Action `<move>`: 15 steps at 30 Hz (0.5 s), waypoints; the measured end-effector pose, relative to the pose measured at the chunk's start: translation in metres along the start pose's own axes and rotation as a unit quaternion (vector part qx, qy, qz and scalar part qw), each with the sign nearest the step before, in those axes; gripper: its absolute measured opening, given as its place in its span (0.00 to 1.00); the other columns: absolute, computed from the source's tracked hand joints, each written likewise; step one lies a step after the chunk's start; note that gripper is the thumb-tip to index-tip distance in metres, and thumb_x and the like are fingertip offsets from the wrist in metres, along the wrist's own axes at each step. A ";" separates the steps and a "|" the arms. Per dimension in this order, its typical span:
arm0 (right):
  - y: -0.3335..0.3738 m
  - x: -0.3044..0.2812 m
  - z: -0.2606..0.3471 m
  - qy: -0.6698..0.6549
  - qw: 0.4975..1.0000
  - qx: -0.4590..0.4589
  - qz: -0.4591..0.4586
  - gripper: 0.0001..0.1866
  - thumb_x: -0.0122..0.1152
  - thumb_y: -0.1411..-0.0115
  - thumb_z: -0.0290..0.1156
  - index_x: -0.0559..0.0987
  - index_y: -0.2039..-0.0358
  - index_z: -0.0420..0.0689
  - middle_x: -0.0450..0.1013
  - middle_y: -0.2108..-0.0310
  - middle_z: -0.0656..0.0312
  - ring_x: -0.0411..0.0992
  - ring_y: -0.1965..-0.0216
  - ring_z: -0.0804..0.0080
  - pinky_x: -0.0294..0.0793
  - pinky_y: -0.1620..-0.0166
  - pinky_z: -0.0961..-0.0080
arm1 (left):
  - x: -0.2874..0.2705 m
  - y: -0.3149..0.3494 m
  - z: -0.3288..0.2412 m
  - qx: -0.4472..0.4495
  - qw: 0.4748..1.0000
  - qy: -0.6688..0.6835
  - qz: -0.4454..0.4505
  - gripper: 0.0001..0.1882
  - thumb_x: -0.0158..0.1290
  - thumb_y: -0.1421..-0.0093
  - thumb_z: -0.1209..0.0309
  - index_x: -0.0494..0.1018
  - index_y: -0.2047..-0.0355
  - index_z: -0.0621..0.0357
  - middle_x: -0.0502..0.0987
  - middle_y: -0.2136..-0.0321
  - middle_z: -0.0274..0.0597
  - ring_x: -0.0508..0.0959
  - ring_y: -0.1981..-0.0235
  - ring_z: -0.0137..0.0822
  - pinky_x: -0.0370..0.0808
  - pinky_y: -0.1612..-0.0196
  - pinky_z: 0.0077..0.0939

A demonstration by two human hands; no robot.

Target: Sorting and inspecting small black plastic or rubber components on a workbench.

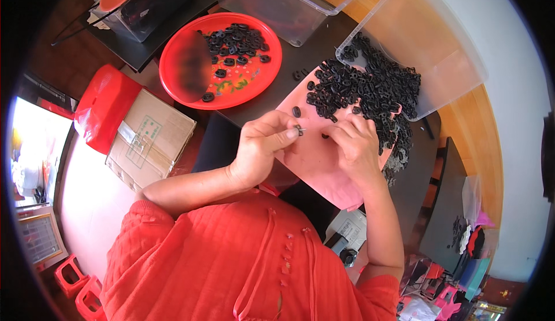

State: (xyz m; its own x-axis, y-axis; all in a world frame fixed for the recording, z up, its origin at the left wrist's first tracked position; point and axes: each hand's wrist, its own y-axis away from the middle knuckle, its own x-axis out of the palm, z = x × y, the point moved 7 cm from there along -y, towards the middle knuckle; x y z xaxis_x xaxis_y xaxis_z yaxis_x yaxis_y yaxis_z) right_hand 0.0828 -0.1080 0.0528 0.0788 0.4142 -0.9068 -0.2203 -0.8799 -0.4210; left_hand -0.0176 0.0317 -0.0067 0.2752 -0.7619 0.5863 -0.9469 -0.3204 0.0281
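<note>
Between thumb and forefinger, my left hand (pixel 263 147) pinches a small black plastic piece (pixel 299 131) with a thin bright pin or metal bit at its tip. My right hand (pixel 357 147) is bent down over a pink sheet (pixel 315 171), fingers drawn together; whatever they hold is hidden. A dark piece (pixel 325 136) shows by its fingertips. One loose black oval piece (pixel 296 112) lies on the sheet above my left fingers. Beyond my right hand spreads a large heap of black oval pieces (pixel 347 87), running into a tipped clear plastic bin (pixel 428 49).
At the far left, a red round tray (pixel 254 90) holds more black pieces, partly covered by a dark blur. Another clear bin (pixel 277 9) stands behind it. Greyish small parts (pixel 398 164) lie right of the heap. A cardboard box (pixel 150 130) and red stools (pixel 72 277) are left.
</note>
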 end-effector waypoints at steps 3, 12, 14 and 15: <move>0.005 -0.019 -0.010 -0.009 0.998 0.047 -0.051 0.14 0.60 0.52 0.23 0.82 0.62 0.46 0.75 0.62 0.61 0.71 0.54 0.60 0.65 0.54 0.62 | -0.005 0.010 0.003 0.000 1.000 -0.021 0.010 0.05 0.52 0.33 0.74 0.72 0.63 0.64 0.75 0.74 0.38 0.75 0.75 0.26 0.71 0.75 0.18; 0.001 0.002 0.005 0.086 0.989 0.121 0.003 0.06 0.67 0.46 0.31 0.81 0.68 0.46 0.74 0.66 0.62 0.71 0.59 0.62 0.64 0.57 0.64 | 0.001 0.017 0.009 -0.015 0.998 -0.042 0.036 0.03 0.51 0.32 0.77 0.72 0.63 0.64 0.76 0.74 0.40 0.74 0.78 0.28 0.72 0.76 0.19; -0.001 0.004 0.009 0.096 0.988 0.119 0.008 0.07 0.67 0.47 0.32 0.81 0.68 0.46 0.74 0.66 0.62 0.71 0.59 0.63 0.64 0.57 0.64 | 0.001 0.018 0.009 -0.029 0.998 -0.039 0.027 0.03 0.50 0.32 0.77 0.72 0.63 0.64 0.76 0.74 0.40 0.75 0.78 0.28 0.72 0.76 0.19; -0.002 0.004 0.010 0.074 0.990 0.122 0.006 0.07 0.68 0.48 0.31 0.80 0.68 0.46 0.74 0.67 0.62 0.71 0.61 0.61 0.64 0.58 0.63 | 0.002 0.017 0.008 -0.028 0.998 -0.040 0.026 0.03 0.50 0.32 0.77 0.72 0.63 0.64 0.76 0.74 0.40 0.75 0.78 0.28 0.72 0.76 0.19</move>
State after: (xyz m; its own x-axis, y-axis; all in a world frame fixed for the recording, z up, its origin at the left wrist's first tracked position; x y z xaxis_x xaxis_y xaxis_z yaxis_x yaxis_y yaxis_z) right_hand 0.0740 -0.1020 0.0501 0.2122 0.3491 -0.9127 -0.4494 -0.7945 -0.4084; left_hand -0.0323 0.0201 -0.0113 0.2358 -0.8204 0.5209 -0.9673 -0.2494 0.0451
